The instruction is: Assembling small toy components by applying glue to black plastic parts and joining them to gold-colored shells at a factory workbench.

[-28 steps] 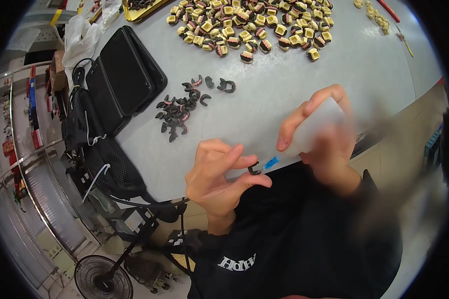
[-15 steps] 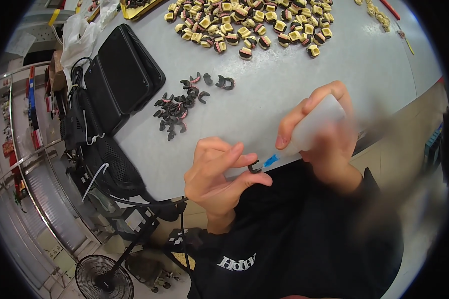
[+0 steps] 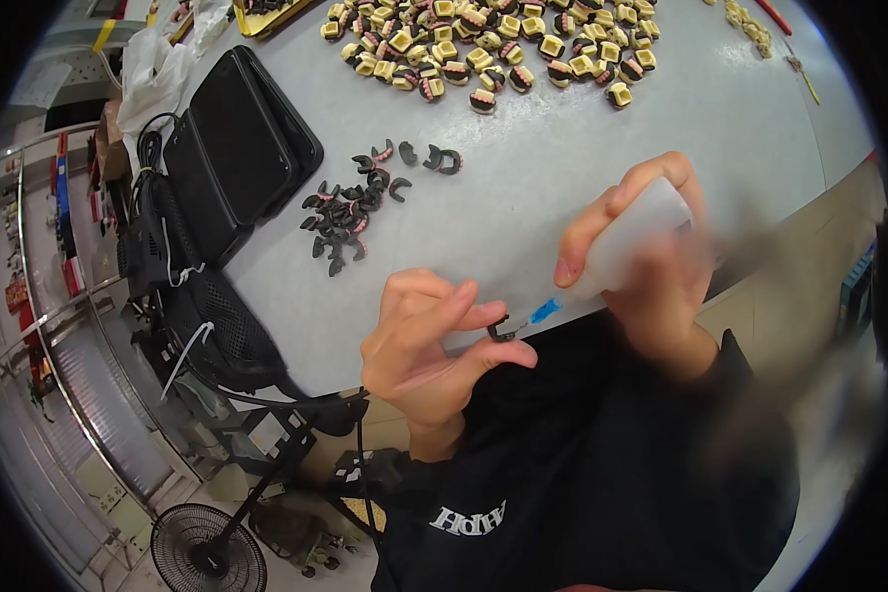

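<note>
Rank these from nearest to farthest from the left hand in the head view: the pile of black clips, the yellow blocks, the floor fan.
Measured from the left hand:
1. Pile of black clips, just above it on the table.
2. Floor fan, down on the floor at lower left.
3. Yellow blocks, at the table's far edge, top of view.

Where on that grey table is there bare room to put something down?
The widest bare patch of the table lies right of the black clips, below the yellow-and-black parts, above the right hand and its bottle. A smaller strip lies between the clips and the left hand. The top edge and the left side by the black cases are crowded.
</note>
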`<state>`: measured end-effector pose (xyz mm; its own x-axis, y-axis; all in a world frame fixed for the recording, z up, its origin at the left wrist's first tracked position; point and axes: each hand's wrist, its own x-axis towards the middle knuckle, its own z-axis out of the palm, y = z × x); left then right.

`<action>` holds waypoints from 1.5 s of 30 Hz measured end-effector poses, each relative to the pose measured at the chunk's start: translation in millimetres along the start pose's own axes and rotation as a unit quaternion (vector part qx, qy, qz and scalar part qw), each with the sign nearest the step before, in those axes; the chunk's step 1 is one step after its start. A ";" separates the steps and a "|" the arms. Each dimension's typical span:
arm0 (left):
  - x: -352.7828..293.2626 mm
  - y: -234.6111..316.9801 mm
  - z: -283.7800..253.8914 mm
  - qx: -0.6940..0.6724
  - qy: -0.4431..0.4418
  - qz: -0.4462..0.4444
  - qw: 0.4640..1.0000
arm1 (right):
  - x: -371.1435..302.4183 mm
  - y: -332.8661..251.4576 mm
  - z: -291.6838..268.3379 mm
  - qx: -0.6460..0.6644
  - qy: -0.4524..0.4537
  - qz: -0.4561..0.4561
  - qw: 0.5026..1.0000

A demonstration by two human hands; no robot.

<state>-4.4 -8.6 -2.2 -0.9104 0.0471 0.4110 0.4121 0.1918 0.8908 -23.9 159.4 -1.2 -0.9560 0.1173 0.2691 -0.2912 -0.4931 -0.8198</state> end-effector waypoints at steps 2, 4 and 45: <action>0.0 0.3 -0.7 -0.001 0.002 -0.002 1.000 | -0.2 1.4 0.7 0.013 0.008 -0.011 1.000; 0.6 1.8 -0.6 0.002 0.001 -0.008 1.000 | -0.3 1.3 0.8 0.020 0.013 -0.016 1.000; -2.5 -3.9 -3.8 -0.033 0.029 0.002 0.999 | 13.1 -52.3 -62.7 -0.382 0.028 -0.003 0.924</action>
<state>-3.6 -13.2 -5.9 -0.9062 -0.0096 0.4228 0.4184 0.1256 0.8995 -23.4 240.7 13.5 -0.9486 0.1724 0.2654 -0.2170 0.2564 -0.9419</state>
